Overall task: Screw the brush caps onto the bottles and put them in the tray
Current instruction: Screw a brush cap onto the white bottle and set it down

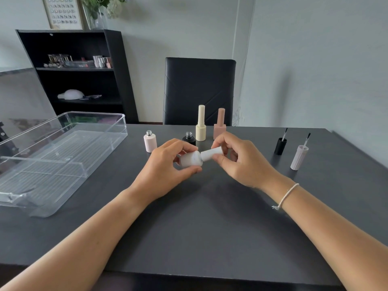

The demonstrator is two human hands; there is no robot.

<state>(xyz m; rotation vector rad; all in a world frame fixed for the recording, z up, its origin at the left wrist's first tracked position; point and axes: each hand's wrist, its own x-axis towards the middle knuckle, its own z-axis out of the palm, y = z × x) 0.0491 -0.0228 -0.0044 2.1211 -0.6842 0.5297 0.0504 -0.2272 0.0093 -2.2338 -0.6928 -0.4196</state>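
My left hand [168,166] grips a frosted white bottle [190,159] lying sideways above the table. My right hand [237,159] pinches a white cap [211,153] that meets the bottle's neck. Behind my hands stand an uncapped pale pink bottle [150,141], an uncapped black bottle [189,138], a capped cream bottle [201,123] and a capped dusty pink bottle [220,123]. At the right, a black brush cap [280,144] and a pale ribbed brush cap [299,155] stand with their brushes pointing up. A clear plastic tray [63,156] lies at the left with nothing in it.
A black chair [199,89] stands behind the dark table [199,227]. A black shelf unit [75,72] with small items stands at the back left by the wall.
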